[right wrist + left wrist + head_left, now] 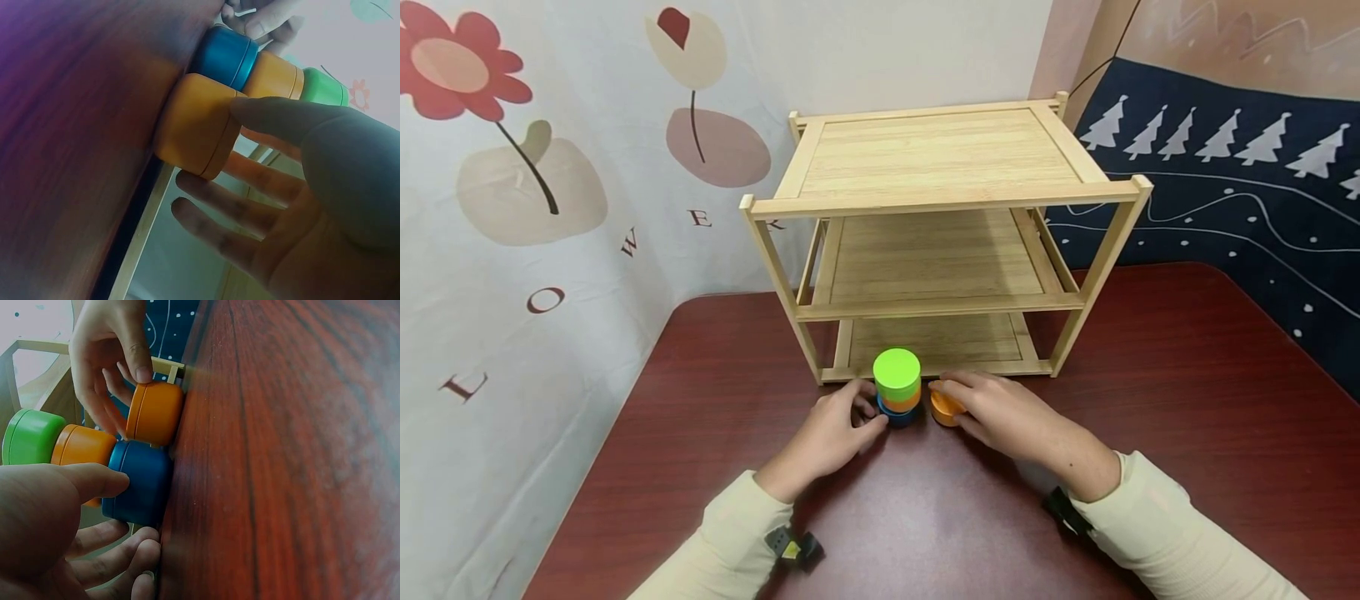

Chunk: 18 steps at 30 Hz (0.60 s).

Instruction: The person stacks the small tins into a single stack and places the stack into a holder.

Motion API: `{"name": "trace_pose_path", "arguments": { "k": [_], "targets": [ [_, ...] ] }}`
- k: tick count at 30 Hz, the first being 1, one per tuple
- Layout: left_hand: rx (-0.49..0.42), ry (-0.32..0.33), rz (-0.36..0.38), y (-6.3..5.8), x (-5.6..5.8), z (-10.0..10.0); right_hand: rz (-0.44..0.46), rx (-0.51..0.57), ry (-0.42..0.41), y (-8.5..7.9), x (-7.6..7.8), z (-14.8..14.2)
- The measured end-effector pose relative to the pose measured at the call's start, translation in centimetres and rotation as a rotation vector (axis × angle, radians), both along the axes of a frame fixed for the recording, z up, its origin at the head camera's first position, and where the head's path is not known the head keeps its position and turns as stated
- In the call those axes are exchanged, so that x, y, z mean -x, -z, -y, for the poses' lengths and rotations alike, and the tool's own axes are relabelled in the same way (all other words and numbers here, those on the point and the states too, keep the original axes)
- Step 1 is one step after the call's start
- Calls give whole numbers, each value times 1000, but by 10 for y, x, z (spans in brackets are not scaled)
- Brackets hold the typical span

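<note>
A stack of small round lidded canisters stands on the table: a green canister (897, 370) on top, an orange canister (82, 444) in the middle and a blue canister (142, 481) at the bottom. My left hand (835, 427) holds the blue one from the left, its thumb on the side and the index fingertip at the opposite side. To the right of the stack, on the tabletop, is a second orange canister (199, 125). My right hand (1003, 410) grips it near its lid between thumb and fingers. In the left wrist view it sits close against the blue one.
A three-tier wooden shelf rack (940, 200) stands just behind the canisters, its bottom rail close to them. The dark red tabletop (910, 517) runs to the printed cloths (625, 150) at the back and sides. Each wrist wears a strapped device (793, 546).
</note>
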<state>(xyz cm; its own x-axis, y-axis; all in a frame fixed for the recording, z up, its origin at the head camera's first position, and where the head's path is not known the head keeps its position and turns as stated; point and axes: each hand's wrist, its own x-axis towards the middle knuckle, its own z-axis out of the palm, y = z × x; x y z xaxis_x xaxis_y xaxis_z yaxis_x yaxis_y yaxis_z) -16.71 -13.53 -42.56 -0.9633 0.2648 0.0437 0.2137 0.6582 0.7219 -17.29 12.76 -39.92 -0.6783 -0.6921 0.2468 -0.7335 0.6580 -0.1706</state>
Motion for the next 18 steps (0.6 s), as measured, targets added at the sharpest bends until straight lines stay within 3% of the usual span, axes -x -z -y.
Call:
{"name": "trace_pose_path", "arguments": {
  "k": [18],
  "targets": [
    [3,4,1,0,1,0,39,-55,1,2,-2,-1]
  ]
}}
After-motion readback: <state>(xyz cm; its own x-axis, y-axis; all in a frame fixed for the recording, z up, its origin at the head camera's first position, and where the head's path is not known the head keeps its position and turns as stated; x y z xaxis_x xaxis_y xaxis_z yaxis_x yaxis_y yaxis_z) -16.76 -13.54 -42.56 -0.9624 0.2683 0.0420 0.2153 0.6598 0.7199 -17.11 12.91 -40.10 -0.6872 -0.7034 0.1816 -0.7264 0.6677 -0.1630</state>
